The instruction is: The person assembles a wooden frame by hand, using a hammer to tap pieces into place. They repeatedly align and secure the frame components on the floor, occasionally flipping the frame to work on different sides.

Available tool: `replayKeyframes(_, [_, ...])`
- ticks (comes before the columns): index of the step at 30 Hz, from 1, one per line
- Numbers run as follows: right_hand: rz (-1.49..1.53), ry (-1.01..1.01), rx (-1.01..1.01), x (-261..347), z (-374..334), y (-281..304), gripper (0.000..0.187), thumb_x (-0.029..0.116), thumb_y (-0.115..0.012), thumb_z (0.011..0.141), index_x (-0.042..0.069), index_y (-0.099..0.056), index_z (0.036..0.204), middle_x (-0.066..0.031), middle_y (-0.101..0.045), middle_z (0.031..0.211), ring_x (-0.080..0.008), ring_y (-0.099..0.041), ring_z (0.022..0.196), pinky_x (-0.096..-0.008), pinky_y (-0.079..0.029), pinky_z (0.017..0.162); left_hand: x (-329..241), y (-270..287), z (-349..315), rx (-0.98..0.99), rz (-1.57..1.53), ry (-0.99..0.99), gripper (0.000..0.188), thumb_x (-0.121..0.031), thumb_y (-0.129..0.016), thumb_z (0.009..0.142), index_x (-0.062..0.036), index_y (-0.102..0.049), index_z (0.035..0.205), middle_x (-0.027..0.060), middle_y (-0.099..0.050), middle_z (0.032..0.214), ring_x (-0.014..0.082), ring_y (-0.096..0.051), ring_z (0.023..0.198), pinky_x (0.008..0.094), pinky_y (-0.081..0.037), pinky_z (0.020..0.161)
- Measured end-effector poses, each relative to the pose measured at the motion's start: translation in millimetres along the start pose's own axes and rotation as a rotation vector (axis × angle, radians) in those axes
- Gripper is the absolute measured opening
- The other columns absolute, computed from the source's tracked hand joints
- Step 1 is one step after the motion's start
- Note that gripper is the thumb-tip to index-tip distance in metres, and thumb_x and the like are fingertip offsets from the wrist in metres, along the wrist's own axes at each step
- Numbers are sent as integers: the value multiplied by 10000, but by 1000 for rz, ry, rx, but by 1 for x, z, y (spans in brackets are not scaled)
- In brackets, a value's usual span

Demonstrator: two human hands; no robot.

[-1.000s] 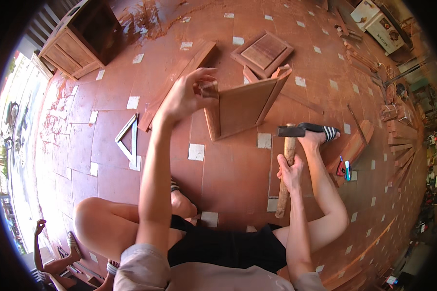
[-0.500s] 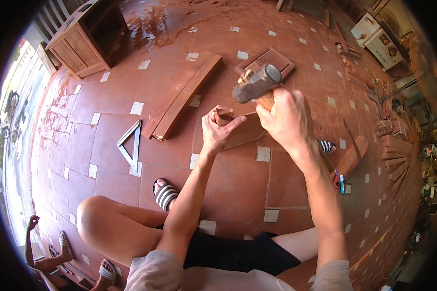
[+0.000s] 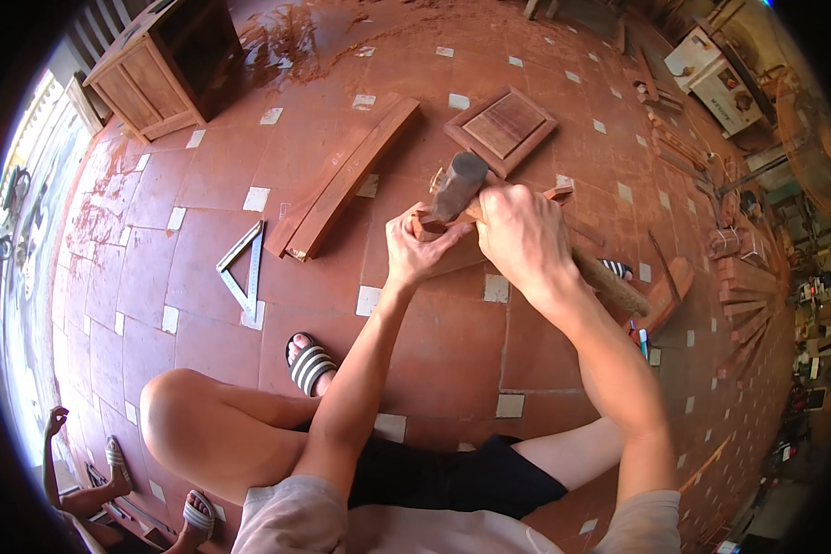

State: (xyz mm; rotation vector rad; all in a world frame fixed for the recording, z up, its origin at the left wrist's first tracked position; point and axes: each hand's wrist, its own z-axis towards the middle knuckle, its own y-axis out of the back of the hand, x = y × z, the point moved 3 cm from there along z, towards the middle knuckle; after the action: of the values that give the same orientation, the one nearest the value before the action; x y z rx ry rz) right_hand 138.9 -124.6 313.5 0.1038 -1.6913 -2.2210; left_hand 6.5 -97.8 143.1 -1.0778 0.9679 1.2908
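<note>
My right hand (image 3: pixel 524 238) is closed round the wooden handle of a hammer (image 3: pixel 458 187). The hammer's dark metal head is down at the near-left end of a reddish wooden piece (image 3: pixel 462 255); whether it touches the wood I cannot tell. My left hand (image 3: pixel 414 247) grips that same end, thumb on one side and fingers round the other. My right hand and the hammer hide much of the wooden piece. Beyond the hammer lies a framed wooden panel (image 3: pixel 501 126) on the floor.
Two long boards (image 3: pixel 346 180) and a metal triangular square (image 3: pixel 246 270) lie to the left on the tiled floor. A wooden cabinet (image 3: pixel 143 88) stands far left. Wood pieces (image 3: pixel 748 295) are stacked at right. Another person's sandalled foot (image 3: pixel 198 517) shows at lower left.
The hammer head has come down and toward me, onto the end held in my left hand. My right hand has lowered slightly and moved left. My left hand keeps its grip.
</note>
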Motion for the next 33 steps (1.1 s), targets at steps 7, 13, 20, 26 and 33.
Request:
replayKeyframes(7, [162, -303, 64, -27, -54, -5, 154, 95, -749, 833, -32, -670, 872, -268, -706, 799, -450, -729, 788, -503, -583, 683, 1, 0, -3, -32, -47, -82, 353, -318, -735, 948, -21, -615, 800, 0, -571, 678, 79, -493, 663, 282, -441, 610])
replayKeyframes(13, [355, -345, -180, -62, -140, -60, 175, 79, -715, 798, -29, -674, 929, -262, -702, 819, -474, -686, 790, -518, -545, 734, 2, -5, -7, 23, -232, 21, 429, -413, -576, 980, -6, -593, 848, 13, -523, 705, 102, -442, 687, 289, -377, 628])
replayKeyframes(20, [284, -625, 229, -106, -214, -193, 250, 111, -703, 761, -51, -658, 945, -251, -704, 868, -480, -658, 873, -555, -527, 805, -5, 5, 0, 154, -165, 18, 579, -558, -470, 942, -1, -618, 887, 19, -554, 775, 99, -441, 734, 282, -362, 669])
replayKeyframes(26, [297, -822, 569, -110, -239, -249, 248, 150, -700, 761, -52, -692, 906, -267, -730, 837, -407, -749, 792, -484, -606, 719, -2, 9, -4, 300, -368, 228, 676, -648, -371, 933, -31, -621, 1049, 50, -629, 923, 151, -576, 906, 299, -419, 840])
replayKeyframes(33, [435, -890, 708, -101, -252, -269, 239, 159, -689, 797, -67, -641, 860, -183, -701, 651, -248, -715, 520, -381, -599, 505, 1, 13, -2, 305, -386, 201, 705, -657, -349, 924, -20, -606, 1081, 78, -646, 995, 174, -596, 966, 313, -420, 915])
